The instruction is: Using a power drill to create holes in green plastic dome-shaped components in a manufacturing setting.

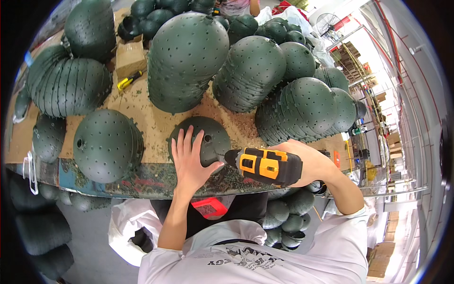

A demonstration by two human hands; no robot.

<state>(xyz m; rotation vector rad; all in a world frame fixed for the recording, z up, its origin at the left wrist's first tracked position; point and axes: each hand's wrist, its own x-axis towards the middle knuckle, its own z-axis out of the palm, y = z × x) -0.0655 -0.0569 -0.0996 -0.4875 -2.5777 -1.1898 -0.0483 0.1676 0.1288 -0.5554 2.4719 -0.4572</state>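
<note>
A dark green plastic dome [216, 138] lies rounded side up on the bench in front of me, with a round hole near its top. My left hand [190, 158] presses flat on its left part, fingers spread. In my right hand [302, 161] is a yellow and black cordless drill [267, 165], its chuck pointing left at the dome's right side, close to my left thumb. The bit's tip is too small to make out. Stacks of nested green domes with many small holes stand behind, such as the tall stack [187, 57] and the stack at right [302, 109].
A single perforated dome stack [106, 144] stands to the left, near the bench edge. A yellow and black utility knife [129, 81] lies by a cardboard box [131, 57]. Plastic shavings litter the brown bench top [156, 128]. More domes [288, 213] sit below on the floor.
</note>
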